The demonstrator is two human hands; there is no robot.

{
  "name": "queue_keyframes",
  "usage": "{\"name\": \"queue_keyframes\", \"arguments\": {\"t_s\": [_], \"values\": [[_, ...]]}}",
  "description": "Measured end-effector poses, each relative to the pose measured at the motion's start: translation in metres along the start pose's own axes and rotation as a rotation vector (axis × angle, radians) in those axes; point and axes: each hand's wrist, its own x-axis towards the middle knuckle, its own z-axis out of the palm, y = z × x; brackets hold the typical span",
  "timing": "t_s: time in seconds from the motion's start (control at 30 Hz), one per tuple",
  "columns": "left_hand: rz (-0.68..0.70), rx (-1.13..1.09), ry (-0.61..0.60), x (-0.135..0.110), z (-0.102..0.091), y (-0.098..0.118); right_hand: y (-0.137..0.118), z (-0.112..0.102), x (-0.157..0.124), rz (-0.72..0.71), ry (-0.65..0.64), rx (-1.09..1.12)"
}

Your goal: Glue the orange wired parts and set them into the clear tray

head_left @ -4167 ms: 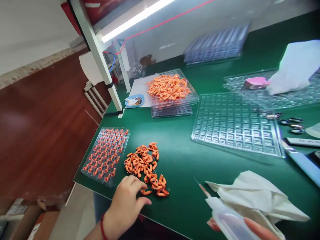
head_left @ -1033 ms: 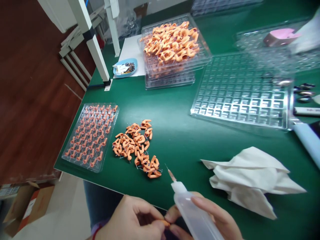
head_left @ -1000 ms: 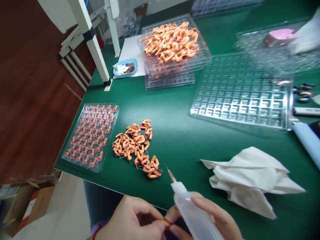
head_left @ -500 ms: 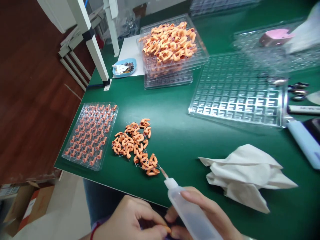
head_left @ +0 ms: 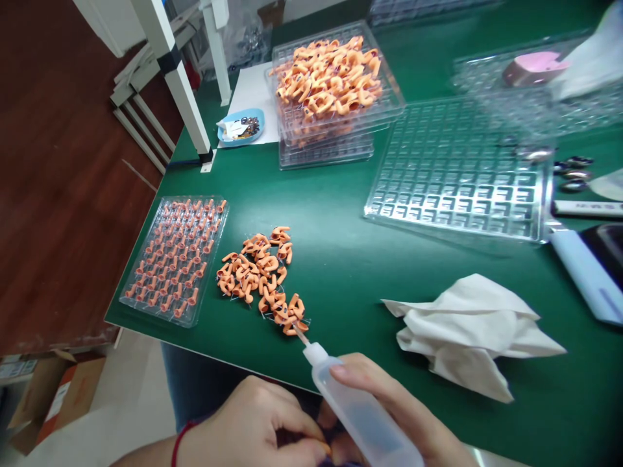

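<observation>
My left hand (head_left: 248,431) is at the bottom edge, its thumb and fingers pinched on a small orange part (head_left: 324,447) that barely shows. My right hand (head_left: 399,415) is wrapped round a translucent squeeze bottle (head_left: 357,412) with a thin needle tip pointing up and left. The tip reaches the near end of a loose pile of orange parts (head_left: 260,279) on the green table (head_left: 341,259). Left of the pile lies a clear tray (head_left: 178,259) with orange parts set in rows.
A crumpled white cloth (head_left: 472,331) lies right of my hands. A clear cell tray (head_left: 457,175) with nothing in it sits further back, and stacked trays heaped with orange parts (head_left: 331,78) stand behind. A small blue dish (head_left: 242,126) and a white post (head_left: 172,71) are at the back left.
My left hand has left the pile and now pinches one part near my body. The bottle has tilted left, its tip dropping toward the pile. The view has tilted down.
</observation>
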Motion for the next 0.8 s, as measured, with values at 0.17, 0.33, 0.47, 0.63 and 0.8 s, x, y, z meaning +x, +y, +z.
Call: {"name": "queue_keyframes", "arguments": {"t_s": [0.17,0.33,0.47,0.63,0.8], "values": [[-0.055,-0.056,-0.037,-0.001,-0.002,0.001,-0.001,-0.001,0.003,-0.031,-0.003,-0.080],[-0.169,-0.165,-0.003,-0.006,0.000,0.002,0.004,0.004,0.002,-0.051,0.136,-0.132],[-0.261,-0.243,0.004,-0.008,0.001,0.002,0.010,0.014,-0.001,-0.051,0.289,-0.082],[-0.319,-0.333,0.024,-0.007,0.003,0.001,0.009,0.011,0.001,-0.086,0.269,-0.145],[-0.373,-0.435,0.016,-0.008,0.006,-0.002,0.005,0.014,0.004,-0.114,0.281,-0.215]]}}
